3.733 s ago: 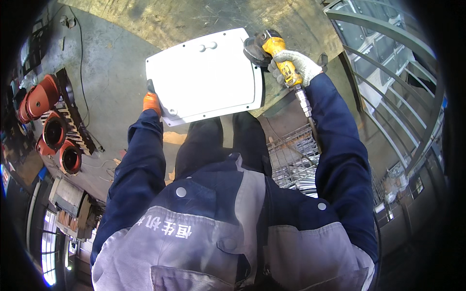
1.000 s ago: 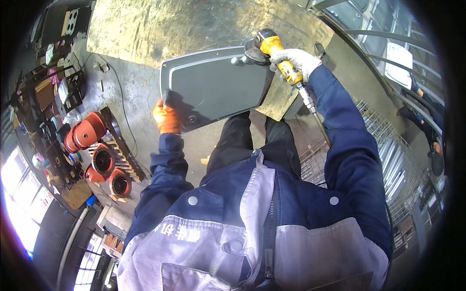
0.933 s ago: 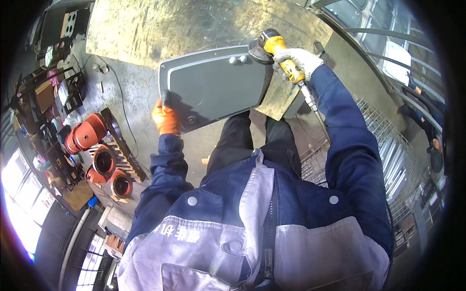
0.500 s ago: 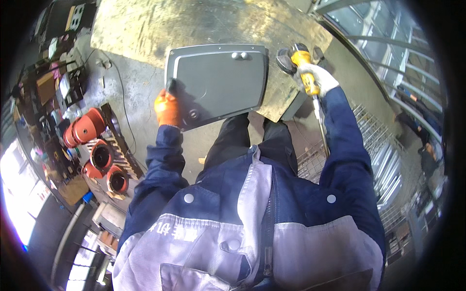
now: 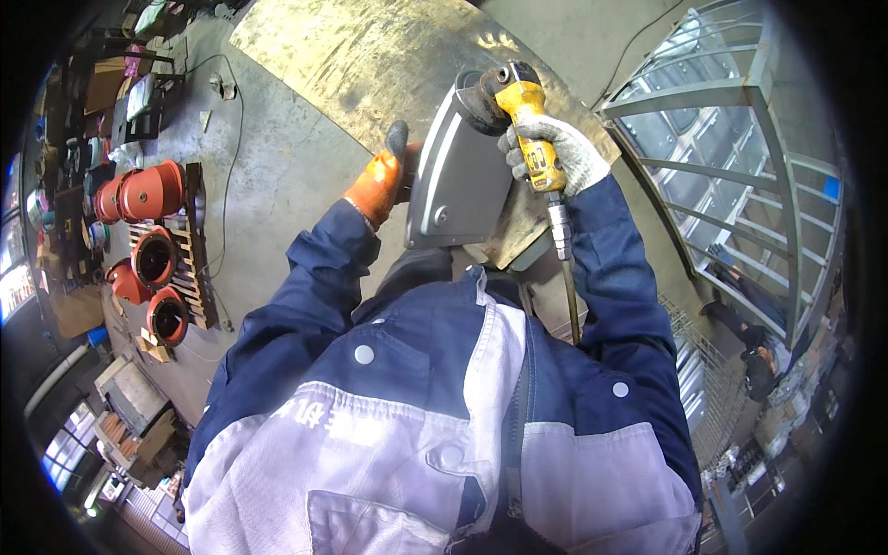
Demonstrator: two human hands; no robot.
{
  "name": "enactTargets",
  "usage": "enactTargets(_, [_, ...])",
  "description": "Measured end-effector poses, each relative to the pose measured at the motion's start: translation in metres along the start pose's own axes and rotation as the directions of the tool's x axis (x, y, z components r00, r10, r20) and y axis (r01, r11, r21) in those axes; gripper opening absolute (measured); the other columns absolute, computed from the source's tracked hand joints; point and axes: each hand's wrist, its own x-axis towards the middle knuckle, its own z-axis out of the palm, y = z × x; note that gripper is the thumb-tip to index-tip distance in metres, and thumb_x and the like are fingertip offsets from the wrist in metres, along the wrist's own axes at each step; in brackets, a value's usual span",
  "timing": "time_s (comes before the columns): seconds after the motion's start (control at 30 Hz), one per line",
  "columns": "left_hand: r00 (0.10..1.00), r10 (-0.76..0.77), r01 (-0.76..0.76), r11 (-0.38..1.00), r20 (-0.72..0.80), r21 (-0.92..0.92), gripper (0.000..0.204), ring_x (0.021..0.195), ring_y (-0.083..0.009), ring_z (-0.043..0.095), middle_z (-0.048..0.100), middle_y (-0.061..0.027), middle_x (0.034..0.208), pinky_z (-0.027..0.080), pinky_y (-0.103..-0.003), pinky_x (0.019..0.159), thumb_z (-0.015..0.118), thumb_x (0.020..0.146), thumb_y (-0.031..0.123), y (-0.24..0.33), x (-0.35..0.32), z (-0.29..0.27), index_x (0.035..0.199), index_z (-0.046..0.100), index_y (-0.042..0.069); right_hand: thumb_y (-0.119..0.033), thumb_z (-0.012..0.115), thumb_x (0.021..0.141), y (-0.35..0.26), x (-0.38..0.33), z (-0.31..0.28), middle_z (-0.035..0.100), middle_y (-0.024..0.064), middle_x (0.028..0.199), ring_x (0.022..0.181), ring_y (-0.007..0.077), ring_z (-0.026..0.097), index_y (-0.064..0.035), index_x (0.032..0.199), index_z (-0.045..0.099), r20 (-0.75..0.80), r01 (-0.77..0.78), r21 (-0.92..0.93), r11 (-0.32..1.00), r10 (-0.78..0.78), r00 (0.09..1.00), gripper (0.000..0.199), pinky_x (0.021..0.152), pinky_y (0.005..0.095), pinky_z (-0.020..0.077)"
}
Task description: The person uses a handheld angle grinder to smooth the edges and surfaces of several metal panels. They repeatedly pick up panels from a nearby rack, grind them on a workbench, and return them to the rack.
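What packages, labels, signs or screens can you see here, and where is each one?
Cardboard boxes: lower left floor, brown and grey, flat-topped.
Blue tag: on the metal frame at right, small rectangle.
Jacket lettering: pale characters on the chest, above the grey panel.
No screens or signs can be made out.

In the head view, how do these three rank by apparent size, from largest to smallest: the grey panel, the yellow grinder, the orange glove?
1. grey panel, held tilted, so foreshortened, yet still largest.
2. yellow grinder in the right hand.
3. orange glove on the left hand, partly hidden behind the panel; close to the grinder, so this order is unsure.
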Motion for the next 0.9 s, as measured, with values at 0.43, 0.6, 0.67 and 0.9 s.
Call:
enactTargets(0.43, [0.977,-0.112,0.136,0.982,0.180,-0.128,0.090,0.096,-0.0286,0.061,0.062,-0.0139,0.115,0.048,-0.044,0.087,0.039,0.078,0.080,-0.008,0.017,-0.001,0.124,0.056,0.004,-0.014,0.064,0.082,0.023,-0.025,0.027,0.063,0.0094,0.077,0.056,0.0160,0.060,0.0016,0.099,0.057,-0.161,0.018,-0.301,0.953,-0.070,0.984,0.025,0.050,0.0290,0.0526])
enactTargets(0.6, [0.974,-0.064,0.122,0.957,0.217,-0.265,0.088,0.088,-0.0298,0.057,0.062,-0.0149,0.101,0.046,-0.044,0.083,0.032,0.079,0.081,-0.012,0.017,0.008,0.105,0.064,0.004,-0.016,0.067,0.081,0.045,-0.044,0.041,0.061,0.0077,0.071,0.055,0.0151,0.060,0.0015,0.094,0.060,-0.131,0.012,-0.451,0.892,-0.079,0.988,0.023,0.049,0.0268,0.0496])
enactTargets(0.67, [0.973,-0.009,0.064,0.970,0.230,-0.234,0.090,0.091,-0.0325,0.057,0.062,-0.0168,0.103,0.045,-0.046,0.086,0.030,0.079,0.082,-0.015,0.012,0.013,0.107,0.064,0.003,-0.016,0.070,0.078,0.060,-0.058,0.042,0.061,0.0061,0.068,0.054,0.0145,0.059,-0.0005,0.089,0.062,-0.117,0.039,-0.519,0.854,-0.116,0.986,0.021,0.048,0.0267,0.0484])
enactTargets(0.9, [0.969,-0.114,0.195,0.898,0.219,-0.394,0.088,0.113,-0.0304,0.050,0.058,-0.0146,0.123,0.035,-0.048,0.099,0.031,0.083,0.074,-0.021,0.004,0.015,0.127,0.050,0.000,-0.015,0.070,0.076,0.116,-0.104,0.018,0.064,0.0079,0.077,0.063,0.0150,0.062,0.0011,0.095,0.062,-0.091,-0.005,-0.566,0.824,-0.056,0.994,0.027,0.058,0.0270,0.0513])
